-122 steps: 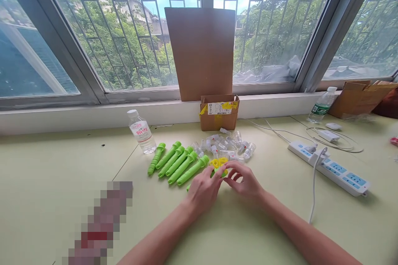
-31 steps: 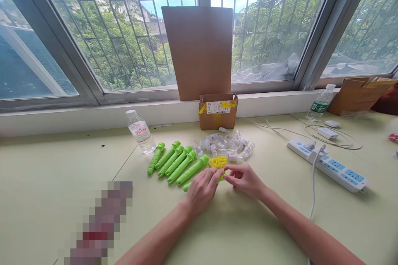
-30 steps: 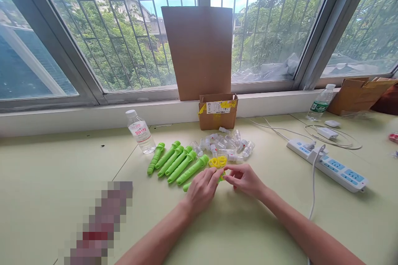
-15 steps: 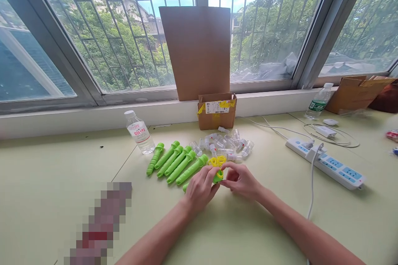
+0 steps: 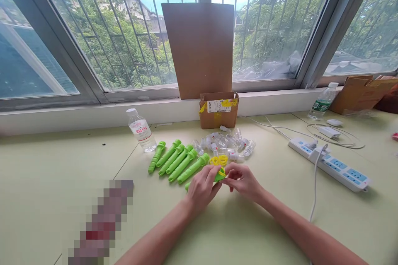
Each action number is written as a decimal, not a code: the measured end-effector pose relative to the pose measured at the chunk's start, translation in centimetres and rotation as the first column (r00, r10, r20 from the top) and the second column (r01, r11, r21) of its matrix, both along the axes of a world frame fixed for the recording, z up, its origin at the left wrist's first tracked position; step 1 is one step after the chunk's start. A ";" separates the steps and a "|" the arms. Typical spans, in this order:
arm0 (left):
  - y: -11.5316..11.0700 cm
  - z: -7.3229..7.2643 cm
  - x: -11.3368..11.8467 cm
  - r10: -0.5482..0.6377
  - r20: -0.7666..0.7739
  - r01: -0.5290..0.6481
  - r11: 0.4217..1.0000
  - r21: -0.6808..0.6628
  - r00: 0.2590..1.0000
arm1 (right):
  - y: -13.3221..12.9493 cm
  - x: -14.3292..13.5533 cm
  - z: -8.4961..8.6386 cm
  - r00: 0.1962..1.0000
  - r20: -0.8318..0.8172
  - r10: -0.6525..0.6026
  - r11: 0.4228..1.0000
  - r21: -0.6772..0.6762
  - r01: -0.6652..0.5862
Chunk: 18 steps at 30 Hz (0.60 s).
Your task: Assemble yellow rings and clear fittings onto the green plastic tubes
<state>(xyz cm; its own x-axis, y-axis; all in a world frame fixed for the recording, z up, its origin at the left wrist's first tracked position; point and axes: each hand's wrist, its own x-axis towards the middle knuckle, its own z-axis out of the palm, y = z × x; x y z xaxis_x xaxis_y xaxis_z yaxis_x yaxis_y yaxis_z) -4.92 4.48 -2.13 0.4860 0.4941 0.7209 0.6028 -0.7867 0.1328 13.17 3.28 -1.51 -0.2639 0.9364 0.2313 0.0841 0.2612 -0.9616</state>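
My left hand (image 5: 202,186) is wrapped round a green tube (image 5: 220,175), whose far end sticks out past the palm at lower left. At the tube's top end, the fingers of my right hand (image 5: 243,182) pinch a yellow ring (image 5: 222,172). More yellow rings (image 5: 218,160) lie just beyond my hands. To the left, several green ridged tubes (image 5: 182,163) rest slanted side by side. Behind the rings is a loose pile of small clear bottles (image 5: 225,143) with white caps.
A small cardboard box (image 5: 219,112) stands before an upright cardboard sheet (image 5: 202,49). Water bottles stand left (image 5: 142,131) and right (image 5: 323,101). A white power strip (image 5: 329,163) with cables lies at right. A pixelated patch (image 5: 104,219) covers the lower left.
The yellow ring at the tube's end has shifted and tilted with my right fingers. The whole view has moved slightly, so things on the table appear a little further right.
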 end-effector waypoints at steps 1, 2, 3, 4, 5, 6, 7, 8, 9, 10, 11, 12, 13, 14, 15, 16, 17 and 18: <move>0.0 0.0 0.0 0.002 0.002 -0.002 1.000 -0.002 1.000 | 0.0 0.0 0.1 1.000 -0.006 0.004 1.000 0.000 -0.004; -0.1 0.0 0.1 0.002 0.003 -0.002 1.000 -0.004 1.000 | -0.1 -0.1 0.2 1.000 -0.013 0.008 1.000 0.000 -0.008; -0.1 0.0 0.1 0.001 0.005 -0.001 1.000 -0.008 1.000 | -0.1 -0.1 0.3 1.000 -0.023 0.011 1.000 0.000 -0.011; -0.1 0.0 0.1 -0.001 0.011 0.001 1.000 -0.015 1.000 | -0.2 -0.1 0.4 0.999 -0.032 0.012 1.000 -0.002 -0.012; -0.1 0.0 0.2 -0.006 0.019 0.006 1.000 -0.024 1.000 | -0.2 -0.1 0.4 0.999 -0.041 0.010 1.000 -0.002 -0.010; 0.0 0.0 0.2 -0.011 0.031 0.012 0.999 -0.034 0.999 | -0.2 -0.2 0.5 0.999 -0.049 0.005 1.000 -0.001 -0.005; 0.0 0.0 0.3 -0.016 0.047 0.018 0.999 -0.044 0.999 | -0.2 -0.2 0.5 0.998 -0.056 -0.002 1.000 0.000 0.002; 0.0 0.0 0.3 -0.021 0.064 0.024 0.998 -0.053 0.998 | -0.2 -0.2 0.5 0.998 -0.062 -0.008 1.000 0.000 0.008; 0.1 0.0 0.4 -0.024 0.082 0.029 0.998 -0.060 0.996 | -0.2 -0.2 0.5 0.998 -0.068 -0.016 1.000 -0.001 0.016; 0.1 0.0 0.4 -0.026 0.098 0.032 0.997 -0.065 0.995 | -0.2 -0.2 0.5 0.997 -0.072 -0.023 1.000 -0.003 0.023; 0.2 0.0 0.5 -0.026 0.113 0.034 0.997 -0.070 0.993 | -0.2 -0.2 0.5 0.997 -0.077 -0.031 1.000 -0.004 0.031; 0.2 0.0 0.5 -0.025 0.123 0.035 0.997 -0.076 0.992 | -0.2 -0.3 0.5 0.996 -0.079 -0.038 0.999 -0.003 0.038; 0.2 0.0 0.5 -0.023 0.127 0.034 0.996 -0.084 0.992 | -0.3 -0.4 0.4 0.996 -0.075 -0.044 0.999 0.002 0.044; 0.2 0.0 0.5 -0.020 0.124 0.032 0.995 -0.091 0.992 | -0.3 -0.5 0.3 0.997 -0.067 -0.048 0.999 0.010 0.049; 0.2 0.0 0.5 -0.019 0.115 0.030 0.995 -0.097 0.993 | -0.4 -0.6 0.2 0.997 -0.056 -0.052 0.998 0.017 0.053; 0.2 -0.1 0.5 -0.019 0.103 0.029 0.995 -0.100 0.995 | -0.5 -0.7 0.1 0.997 -0.044 -0.057 0.998 0.022 0.058; 0.3 -0.1 0.5 -0.019 0.093 0.028 0.995 -0.099 0.995 | -0.6 -0.9 0.0 0.998 -0.033 -0.060 0.998 0.024 0.061; 0.3 -0.1 0.5 -0.020 0.087 0.028 0.995 -0.094 0.996 | -0.6 -1.0 -0.1 0.998 -0.023 -0.061 0.998 0.023 0.062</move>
<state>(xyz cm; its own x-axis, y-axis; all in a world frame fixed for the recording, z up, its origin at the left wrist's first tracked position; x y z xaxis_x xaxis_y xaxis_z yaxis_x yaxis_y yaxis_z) -4.41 4.77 -2.26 0.4365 0.5511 0.7112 0.5670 -0.7822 0.2582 12.17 2.65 -1.61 -0.2006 0.9447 0.2593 0.0791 0.2794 -0.9569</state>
